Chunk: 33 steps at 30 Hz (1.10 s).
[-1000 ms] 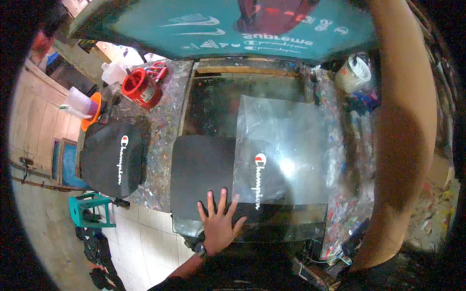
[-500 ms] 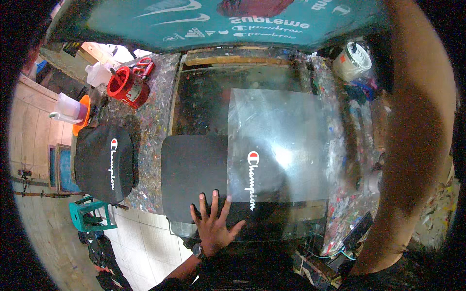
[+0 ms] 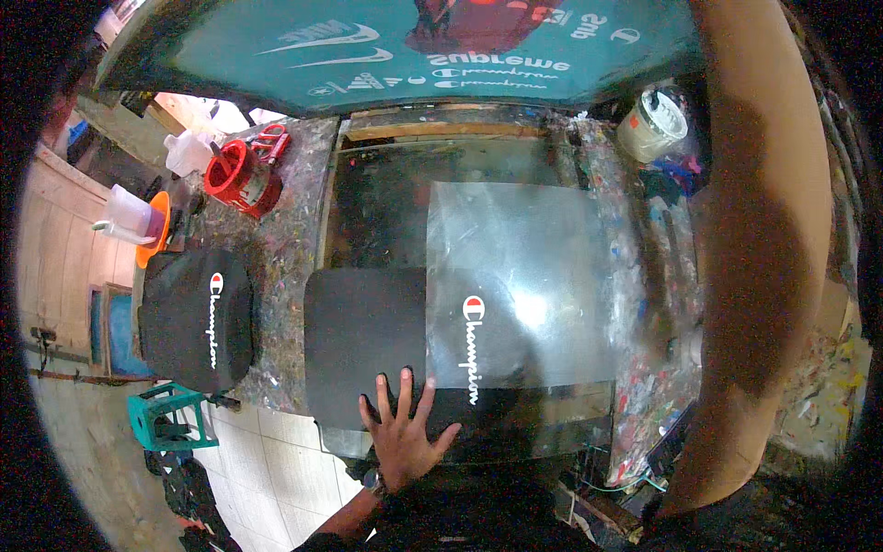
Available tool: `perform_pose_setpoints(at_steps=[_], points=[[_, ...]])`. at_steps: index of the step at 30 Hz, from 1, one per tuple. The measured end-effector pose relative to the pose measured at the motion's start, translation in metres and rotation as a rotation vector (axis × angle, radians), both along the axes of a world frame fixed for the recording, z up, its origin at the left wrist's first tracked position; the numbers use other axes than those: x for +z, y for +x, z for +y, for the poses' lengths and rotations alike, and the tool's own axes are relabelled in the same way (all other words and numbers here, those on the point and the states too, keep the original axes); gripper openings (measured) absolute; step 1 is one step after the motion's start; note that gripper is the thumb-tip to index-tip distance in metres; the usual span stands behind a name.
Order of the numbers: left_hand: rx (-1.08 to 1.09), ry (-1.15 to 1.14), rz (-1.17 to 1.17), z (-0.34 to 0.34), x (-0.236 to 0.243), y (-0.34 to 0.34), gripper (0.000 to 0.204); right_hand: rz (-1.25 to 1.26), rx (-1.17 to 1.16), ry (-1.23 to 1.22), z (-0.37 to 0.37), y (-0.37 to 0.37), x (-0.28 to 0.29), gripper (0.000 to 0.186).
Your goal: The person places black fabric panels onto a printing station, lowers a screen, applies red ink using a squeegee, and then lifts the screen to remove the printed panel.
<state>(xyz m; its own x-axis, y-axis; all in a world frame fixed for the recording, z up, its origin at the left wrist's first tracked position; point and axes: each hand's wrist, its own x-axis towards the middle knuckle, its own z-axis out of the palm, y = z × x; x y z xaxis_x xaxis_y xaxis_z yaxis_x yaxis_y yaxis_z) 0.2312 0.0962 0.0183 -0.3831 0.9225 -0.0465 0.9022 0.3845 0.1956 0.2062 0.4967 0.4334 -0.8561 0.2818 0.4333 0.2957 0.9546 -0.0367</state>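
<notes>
The black cloth [image 3: 363, 345] lies flat on the bench [image 3: 285, 313] in the middle of the frame. It looks longer from left to right, but its right end is hard to see. A clear sheet [image 3: 524, 239] covers its right part. The white letters [image 3: 472, 354] run up and down, with the red-dotted big one on top and the tail poking out below the sheet.

The left hand [image 3: 405, 446] is flat on the low edge of the cloth, fingers spread and pointing up the frame. The pointing finger is at the sheet's low left corner. The right arm [image 3: 763, 276] goes up the right side, but its hand is out of view, so I cannot tell what it does.

At upper right, a white tub [image 3: 651, 129] holds white goo and a stick. At upper left, a red tub [image 3: 244, 179] has a stick in it. Near it, a see-through cup [image 3: 136, 213] holds something light purple.

Dark glass [image 3: 377, 202] shows above the cloth. A blue-green screen [image 3: 368, 51] hangs tilted along the top edge.
</notes>
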Motion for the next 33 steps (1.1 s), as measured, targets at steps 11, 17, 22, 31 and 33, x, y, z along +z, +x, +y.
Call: perform_pose_setpoints(at_steps=[11, 17, 22, 31, 33], points=[[0.03, 0.016, -0.014, -0.012, -0.001, -0.011, 0.088, -0.025, 0.016, 0.018, -0.004, -0.015, 0.002, 0.044], [-0.064, -0.016, -0.068, 0.04, 0.03, 0.015, 0.095, -0.012, -0.142, -0.003, 0.012, -0.018, -0.007, 0.051], [-0.534, 0.535, -0.742, 0.113, 0.022, 0.022, 0.064, 0.234, -0.332, -0.068, -0.025, -0.064, -0.046, 0.061], [0.094, 0.799, 0.754, 0.064, 0.182, -0.162, 0.069, 0.482, 0.001, 0.011, -0.156, 0.016, -0.161, 0.03], [0.224, 0.323, 0.741, 0.003, 0.187, -0.176, 0.069, 0.354, 0.102, 0.128, -0.193, 0.04, -0.203, 0.037]])
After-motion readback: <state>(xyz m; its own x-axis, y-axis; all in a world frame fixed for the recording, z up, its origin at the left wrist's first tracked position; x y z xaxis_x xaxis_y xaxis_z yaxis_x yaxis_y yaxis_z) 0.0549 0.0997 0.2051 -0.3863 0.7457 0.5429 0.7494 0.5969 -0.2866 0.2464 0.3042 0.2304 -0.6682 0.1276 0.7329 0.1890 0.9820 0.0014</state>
